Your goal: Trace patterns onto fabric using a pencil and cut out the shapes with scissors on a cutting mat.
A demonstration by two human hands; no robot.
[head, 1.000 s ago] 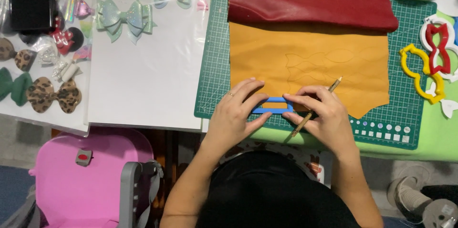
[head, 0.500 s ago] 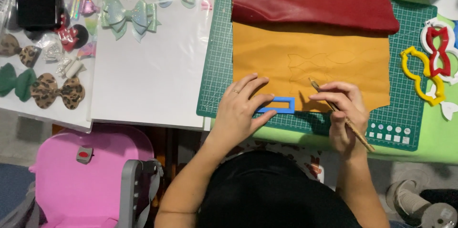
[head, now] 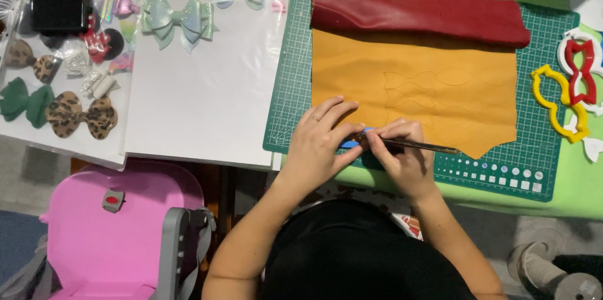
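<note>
The small blue template (head: 352, 144) lies on the near edge of the mustard leather sheet (head: 414, 86), pinned flat under the left hand (head: 320, 146). It looks stiff, light and prone to sliding, so pressing on its flat face suits it. Just right, the right hand (head: 402, 159) pinches a thin pen (head: 421, 145) at its edge; beyond both lies a red leather roll (head: 421, 16).

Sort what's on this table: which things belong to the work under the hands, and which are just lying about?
In use:
- left hand pressing the blue template
- right hand holding the pencil-like tool
- mustard sheet with traced bow outlines
- green cutting mat

Lying about:
- red roll
- yellow and red templates
- finished bows
- pink chair
</note>
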